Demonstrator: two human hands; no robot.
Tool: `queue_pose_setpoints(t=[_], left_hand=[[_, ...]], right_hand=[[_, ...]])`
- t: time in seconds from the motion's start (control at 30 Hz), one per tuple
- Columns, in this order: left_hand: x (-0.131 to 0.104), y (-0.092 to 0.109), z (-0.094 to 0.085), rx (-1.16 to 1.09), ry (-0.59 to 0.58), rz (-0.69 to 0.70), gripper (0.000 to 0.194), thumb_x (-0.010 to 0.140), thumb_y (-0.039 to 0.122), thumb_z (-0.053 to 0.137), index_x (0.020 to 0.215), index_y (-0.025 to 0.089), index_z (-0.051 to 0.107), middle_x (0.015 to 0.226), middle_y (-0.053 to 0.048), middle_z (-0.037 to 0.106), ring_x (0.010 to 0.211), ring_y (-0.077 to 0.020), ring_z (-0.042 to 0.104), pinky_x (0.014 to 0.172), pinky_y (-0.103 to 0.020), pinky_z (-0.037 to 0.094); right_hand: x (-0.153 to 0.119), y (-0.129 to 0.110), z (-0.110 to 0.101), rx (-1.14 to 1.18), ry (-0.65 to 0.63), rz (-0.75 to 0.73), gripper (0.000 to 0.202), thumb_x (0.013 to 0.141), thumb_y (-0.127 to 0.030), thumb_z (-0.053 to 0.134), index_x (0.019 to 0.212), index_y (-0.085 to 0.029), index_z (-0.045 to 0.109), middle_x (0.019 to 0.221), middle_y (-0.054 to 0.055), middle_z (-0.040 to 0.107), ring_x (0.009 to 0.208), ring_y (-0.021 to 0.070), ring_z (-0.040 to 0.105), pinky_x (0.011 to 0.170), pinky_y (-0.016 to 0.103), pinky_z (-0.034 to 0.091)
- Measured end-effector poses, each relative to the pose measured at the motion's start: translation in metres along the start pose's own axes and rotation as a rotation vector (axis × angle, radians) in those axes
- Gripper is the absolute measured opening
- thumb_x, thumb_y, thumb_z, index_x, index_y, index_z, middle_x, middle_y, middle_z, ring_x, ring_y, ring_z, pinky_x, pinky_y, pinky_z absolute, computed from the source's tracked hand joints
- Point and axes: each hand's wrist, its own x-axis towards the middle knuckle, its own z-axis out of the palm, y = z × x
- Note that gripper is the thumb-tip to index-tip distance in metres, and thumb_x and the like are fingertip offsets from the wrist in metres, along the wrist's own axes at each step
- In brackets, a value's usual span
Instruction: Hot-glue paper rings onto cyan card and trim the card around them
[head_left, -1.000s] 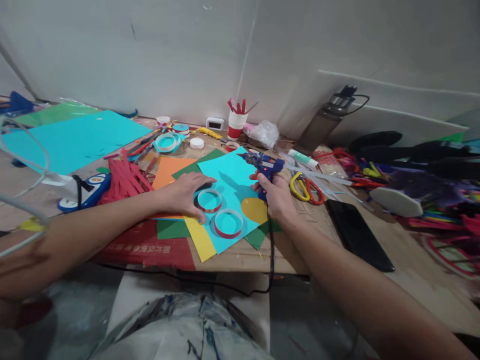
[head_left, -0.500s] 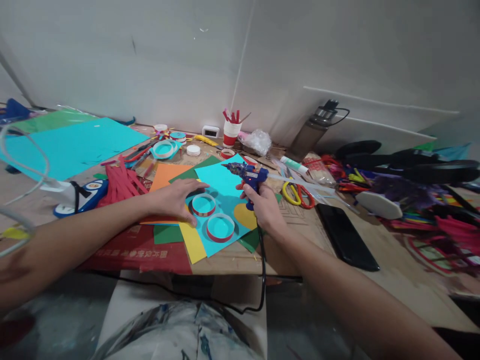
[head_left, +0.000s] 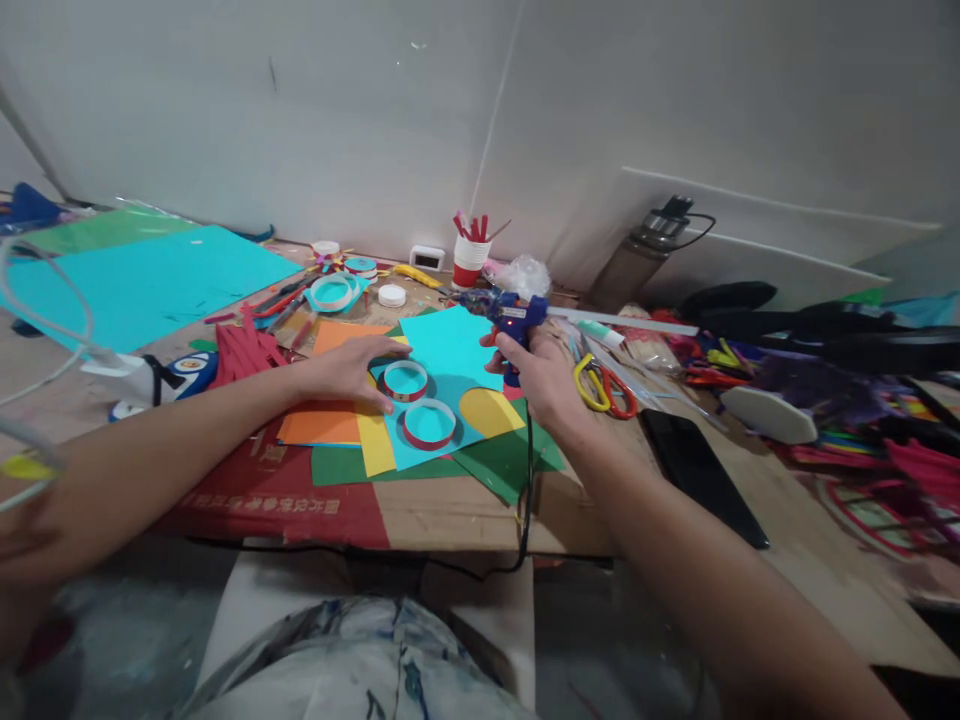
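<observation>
Shifted farther from the near edge of the counter (head_left: 847, 590) than half a second earlier, the turquoise sheet (head_left: 454, 335) now bares more green paper (head_left: 506, 468) beneath it. Over the sheet's right side, the right hand (head_left: 546, 378) is wrapped around the grip of a blue glue gun (head_left: 523, 313), nozzle toward the left, a pale stick (head_left: 622, 321) jutting from its rear. At the sheet's left side, the left hand (head_left: 346, 371) curves with thumb and fingers spread apart; whether it touches the rear ring (head_left: 411, 397) cannot be told. Just beside that stands the front ring (head_left: 429, 444), both on the sheet.
</observation>
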Motion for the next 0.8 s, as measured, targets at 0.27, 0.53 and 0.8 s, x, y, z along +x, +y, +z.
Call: queue_pose_setpoints(t=[0.27,0.53,0.8], left_hand=[[-0.001,0.003,0.019,0.013,0.229,-0.052,0.077,0.064,0.068,0.085,0.125,0.023,0.071,0.137,-0.013,0.065,0.135,-0.0373,0.051,0.115,-0.054,0.035],[-0.002,0.005,0.022,0.049,0.223,0.013,0.073,0.065,0.074,0.082,0.117,0.023,0.074,0.125,-0.011,0.071,0.126,-0.037,0.055,0.105,-0.049,0.037],[-0.002,0.005,0.023,0.065,0.21,-0.002,0.077,0.063,0.078,0.079,0.117,0.022,0.073,0.125,-0.013,0.071,0.126,-0.0393,0.056,0.102,-0.051,0.038]], right_hand=[[-0.013,-0.011,0.013,-0.15,-0.173,-0.057,0.029,0.085,-0.048,0.064,0.096,-0.021,0.066,0.076,0.002,0.067,0.063,0.0163,0.057,0.06,0.032,0.047],[-0.019,0.016,0.02,-0.175,-0.2,0.012,0.037,0.086,-0.05,0.063,0.11,-0.022,0.068,0.083,0.003,0.07,0.064,0.0174,0.056,0.058,0.032,0.046],[-0.019,0.025,0.021,-0.225,-0.174,0.002,0.044,0.087,-0.052,0.062,0.119,-0.022,0.066,0.096,0.006,0.074,0.069,0.0189,0.059,0.06,0.032,0.048]])
